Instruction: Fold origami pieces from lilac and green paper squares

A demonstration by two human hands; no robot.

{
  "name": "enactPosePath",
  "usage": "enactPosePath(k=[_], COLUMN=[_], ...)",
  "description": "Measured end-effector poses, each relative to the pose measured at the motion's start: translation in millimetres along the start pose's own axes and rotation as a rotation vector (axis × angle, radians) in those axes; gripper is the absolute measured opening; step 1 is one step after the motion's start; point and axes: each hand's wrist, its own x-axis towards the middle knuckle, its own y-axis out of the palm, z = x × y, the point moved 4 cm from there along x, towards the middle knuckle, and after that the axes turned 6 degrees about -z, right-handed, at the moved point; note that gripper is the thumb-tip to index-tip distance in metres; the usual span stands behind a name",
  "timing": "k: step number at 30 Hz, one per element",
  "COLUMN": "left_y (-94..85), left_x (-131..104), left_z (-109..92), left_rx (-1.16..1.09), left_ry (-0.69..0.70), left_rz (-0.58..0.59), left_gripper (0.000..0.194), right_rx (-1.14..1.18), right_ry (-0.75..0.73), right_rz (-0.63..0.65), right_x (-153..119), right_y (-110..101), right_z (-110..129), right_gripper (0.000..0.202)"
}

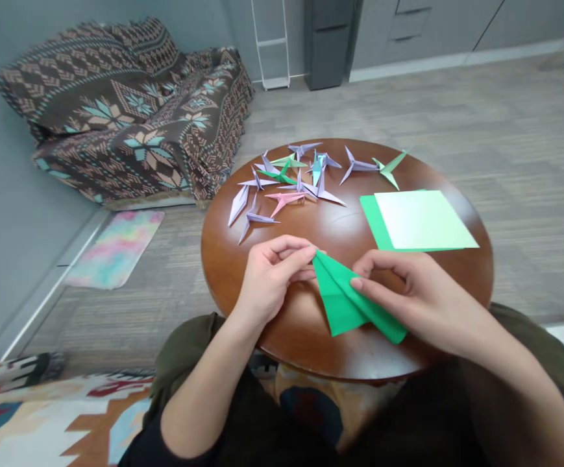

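A partly folded green paper point(343, 301) is held above the near part of the round brown table point(223, 259). My left hand point(276, 269) pinches its pointed upper-left corner between thumb and fingers. On the paper's upper-right edge, my right hand point(408, 288) grips a folded layer with thumb and forefinger. The paper widens toward its lower right, with creases running down from the held tip. Beyond my right hand lies a stack of square sheets, a pale green one point(422, 220) on top of darker green point(374, 224).
Several folded paper cranes, among them a pink one point(286, 200) and a pale green one point(391, 170), lie on the table's far half. A patterned sofa point(140, 123) stands at the back left, near a colourful mat point(119, 250).
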Motion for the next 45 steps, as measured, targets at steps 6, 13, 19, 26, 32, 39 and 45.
enactPosePath(k=[6, 13, 19, 26, 32, 39, 45], left_y=[-1.3, -1.6, 7.1, 5.2, 3.4, 4.4, 4.0], left_x=[1, 1, -4, -3, -3, -5, -1], left_z=[2, 4, 17, 25, 24, 24, 14], left_rx=[-0.01, -0.016, 0.084, 0.092, 0.15, 0.142, 0.066], left_ry=[0.024, 0.039, -0.031, -0.026, -0.009, -0.039, -0.033], left_rz=[-0.041, -0.11, 0.071, 0.088, 0.065, 0.054, -0.036], left_gripper=[0.02, 0.022, 0.023, 0.022, 0.026, 0.026, 0.03], right_rx=[0.008, 0.036, 0.042, 0.006, -0.01, -0.019, -0.077], right_ry=[-0.008, -0.004, -0.008, -0.008, -0.011, -0.021, -0.09], right_rz=[-0.017, -0.026, -0.059, -0.113, -0.121, -0.09, -0.068], right_x=[1, 4, 4, 6, 5, 4, 3], right_y=[2, 6, 5, 3, 2, 2, 1], right_z=[0, -1, 0, 2, 3, 5, 7], right_gripper=[0.018, 0.018, 0.019, 0.024, 0.026, 0.026, 0.026])
